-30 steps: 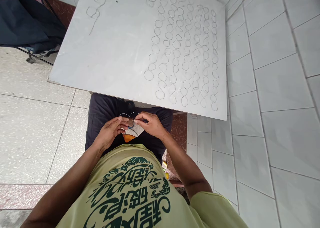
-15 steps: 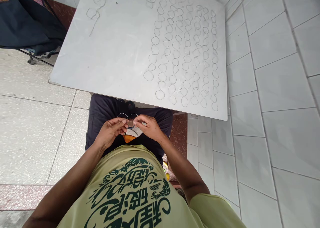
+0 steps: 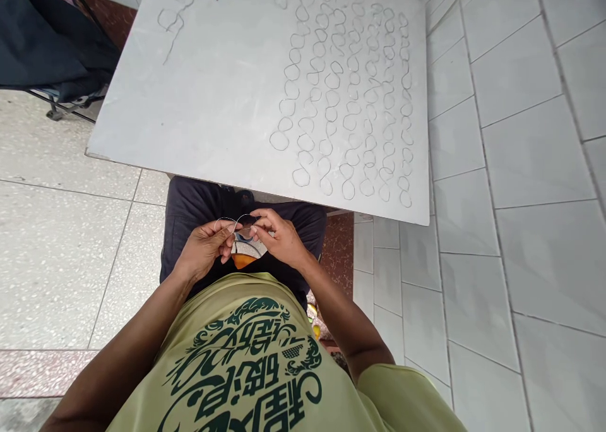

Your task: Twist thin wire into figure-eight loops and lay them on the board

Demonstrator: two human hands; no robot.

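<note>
Over my lap, my left hand (image 3: 204, 247) and my right hand (image 3: 280, 236) both pinch a thin bent wire (image 3: 237, 221) that curves in two small loops between the fingertips. Under the hands a white and orange object (image 3: 245, 253) rests on my dark trousers; I cannot make out what it is. Both hands are closed on the wire, just below the near edge of a white board (image 3: 222, 103).
The white board carries several rows of looped wire pieces (image 3: 350, 97) on its right half and one loose wire chain (image 3: 176, 15) at the far left. A dark bag on a frame (image 3: 47, 47) stands at the left. White wall tiles (image 3: 516, 167) rise on the right.
The wire's loops have shifted slightly left between my fingers and my left hand has turned a little. The view has tipped slightly.
</note>
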